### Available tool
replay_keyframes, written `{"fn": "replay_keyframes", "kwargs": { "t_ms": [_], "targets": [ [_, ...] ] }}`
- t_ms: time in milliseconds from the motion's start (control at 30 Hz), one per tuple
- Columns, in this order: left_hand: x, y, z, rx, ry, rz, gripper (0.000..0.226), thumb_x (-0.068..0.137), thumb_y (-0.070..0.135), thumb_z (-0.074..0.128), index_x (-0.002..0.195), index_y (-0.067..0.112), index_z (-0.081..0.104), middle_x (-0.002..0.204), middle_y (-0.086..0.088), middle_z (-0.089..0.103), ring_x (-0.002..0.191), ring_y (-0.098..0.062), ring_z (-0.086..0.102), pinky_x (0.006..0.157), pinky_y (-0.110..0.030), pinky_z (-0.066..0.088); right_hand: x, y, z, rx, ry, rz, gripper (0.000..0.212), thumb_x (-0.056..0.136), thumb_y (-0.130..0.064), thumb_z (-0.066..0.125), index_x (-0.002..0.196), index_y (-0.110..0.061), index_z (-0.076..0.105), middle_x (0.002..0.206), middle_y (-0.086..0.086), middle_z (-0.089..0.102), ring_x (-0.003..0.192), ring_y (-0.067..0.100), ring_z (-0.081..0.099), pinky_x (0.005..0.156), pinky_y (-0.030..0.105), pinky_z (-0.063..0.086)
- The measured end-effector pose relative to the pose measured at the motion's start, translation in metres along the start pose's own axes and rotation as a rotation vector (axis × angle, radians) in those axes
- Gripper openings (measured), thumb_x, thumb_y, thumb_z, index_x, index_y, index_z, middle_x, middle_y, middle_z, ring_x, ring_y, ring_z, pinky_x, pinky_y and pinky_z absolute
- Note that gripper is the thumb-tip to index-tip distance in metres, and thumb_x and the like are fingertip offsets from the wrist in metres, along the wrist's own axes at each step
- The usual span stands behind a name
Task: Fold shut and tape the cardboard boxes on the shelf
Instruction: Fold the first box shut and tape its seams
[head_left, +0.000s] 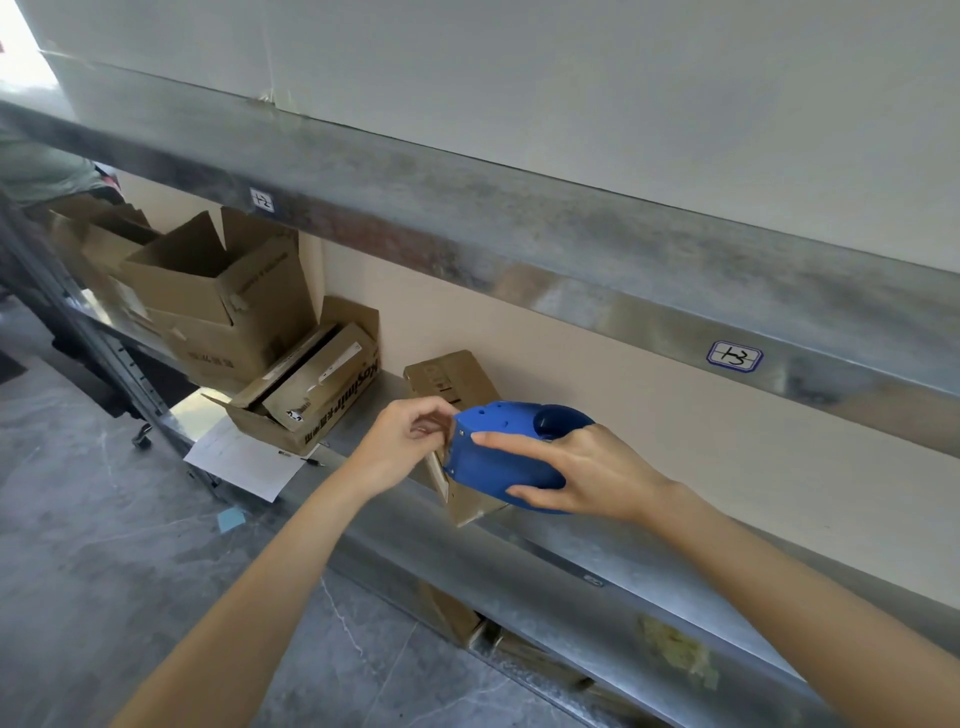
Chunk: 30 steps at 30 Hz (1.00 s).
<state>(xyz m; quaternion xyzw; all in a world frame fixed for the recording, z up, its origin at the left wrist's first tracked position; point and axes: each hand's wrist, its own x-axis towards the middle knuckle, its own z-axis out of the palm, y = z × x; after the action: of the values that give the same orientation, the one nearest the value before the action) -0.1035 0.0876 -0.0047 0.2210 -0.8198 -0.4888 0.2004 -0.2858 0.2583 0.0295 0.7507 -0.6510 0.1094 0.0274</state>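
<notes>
Right hand (592, 473) fingers clamped round blue plastic tape dispenser (498, 457), steadied over small brown cardboard box (447, 376); left hand (402, 441) fingers pinch tape end (437, 470), probably to start seal.

The right hand (582, 478) is gripping a blue tape dispenser (498, 447), holding it in front of a small cardboard box (447, 379) on the metal shelf (571, 551). The left hand (405, 441) is pinching a pale strip (437, 470) at the dispenser's mouth. Further left, open boxes (223, 296) are standing near a sheet of paper (244, 462) that is overhanging the shelf edge.
</notes>
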Motion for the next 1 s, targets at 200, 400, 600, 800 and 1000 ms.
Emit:
{"fn": "replay_keyframes", "kwargs": {
  "t_ms": [200, 400, 600, 800, 1000],
  "targets": [
    [0.004, -0.004, 0.010, 0.148, 0.134, -0.107, 0.026, 0.089, -0.008, 0.058, 0.095, 0.013, 0.073, 0.092, 0.001, 0.073, 0.095, -0.018, 0.066, 0.092, -0.047, 0.052, -0.001, 0.002, 0.004, -0.018, -0.049, 0.026, 0.060, 0.096, -0.045, 0.052, 0.150, -0.045, 0.026, 0.045, -0.006, 0.019, 0.041, 0.012, 0.024, 0.045, 0.028, 0.033],
    [-0.015, -0.017, 0.005, 0.125, 0.282, -0.167, 0.019, 0.089, -0.001, 0.066, 0.085, 0.018, 0.068, 0.089, 0.005, 0.070, 0.092, -0.012, 0.064, 0.091, -0.034, 0.051, -0.011, 0.015, -0.001, 0.014, -0.065, 0.054, 0.063, 0.095, -0.053, 0.046, 0.143, -0.063, 0.007, 0.048, -0.003, 0.032, 0.046, 0.014, 0.033, 0.052, 0.030, 0.040],
    [-0.052, -0.049, -0.004, 0.054, 0.279, -0.297, 0.019, 0.087, 0.000, 0.069, 0.083, 0.019, 0.066, 0.086, 0.003, 0.070, 0.089, -0.013, 0.065, 0.084, -0.023, 0.051, -0.053, 0.036, -0.003, 0.043, -0.106, 0.137, 0.064, 0.092, -0.051, 0.055, 0.141, -0.064, 0.016, 0.045, -0.005, 0.028, 0.043, 0.009, 0.030, 0.052, 0.020, 0.024],
    [-0.056, -0.045, 0.024, -0.031, 0.266, -0.270, 0.009, 0.088, 0.011, 0.070, 0.088, 0.020, 0.068, 0.087, 0.006, 0.070, 0.091, -0.013, 0.065, 0.091, -0.037, 0.051, -0.073, 0.046, 0.001, 0.083, -0.112, 0.214, 0.068, 0.089, -0.047, 0.062, 0.138, -0.067, 0.021, 0.042, -0.008, 0.034, 0.046, 0.008, 0.043, 0.049, 0.011, 0.022],
    [-0.054, -0.043, 0.040, 0.017, 0.330, -0.269, 0.011, 0.088, 0.014, 0.071, 0.085, 0.023, 0.066, 0.085, 0.005, 0.069, 0.089, -0.012, 0.064, 0.089, -0.043, 0.052, -0.081, 0.043, 0.003, 0.053, -0.135, 0.269, 0.068, 0.088, -0.048, 0.062, 0.138, -0.066, 0.020, 0.044, -0.010, 0.029, 0.042, 0.008, 0.037, 0.050, 0.012, 0.023]
  ]
}}
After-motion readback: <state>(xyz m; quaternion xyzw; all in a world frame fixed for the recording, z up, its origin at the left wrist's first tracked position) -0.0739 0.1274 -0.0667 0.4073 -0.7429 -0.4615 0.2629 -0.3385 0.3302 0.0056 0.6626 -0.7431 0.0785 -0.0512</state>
